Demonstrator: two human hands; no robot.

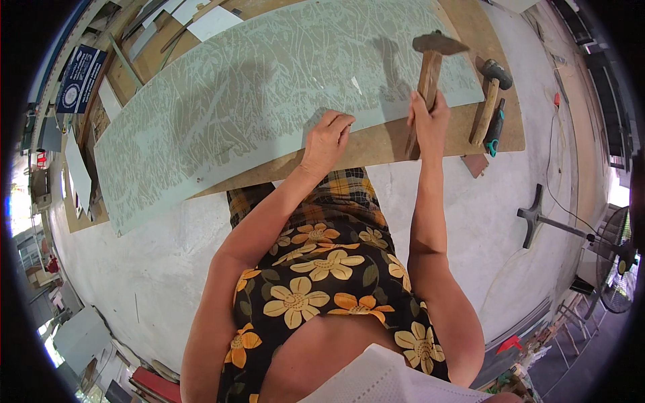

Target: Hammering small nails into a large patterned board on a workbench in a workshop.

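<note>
My right hand (430,121) is wrapped round the wooden handle of a hammer (429,75), held upright with its dark metal head raised above the right part of a patterned panel. That long panel (295,87) is pale green with grey-brown grass-like markings and lies flat on a brown board. My left hand (326,140) is closed at the panel's near edge, with thumb and fingers pinched together. Whatever the left fingers may hold is too small to make out. A small bright sliver (355,83) shows on the panel between the hands.
Right of the panel, a mallet (485,111) and a black-and-teal handled tool (496,127) lie on the brown board (514,131). Beside them is a small brown scrap (475,165). Board offcuts (215,23) and a dark blue box (80,79) sit at far left. A fan (615,258) stands at right.
</note>
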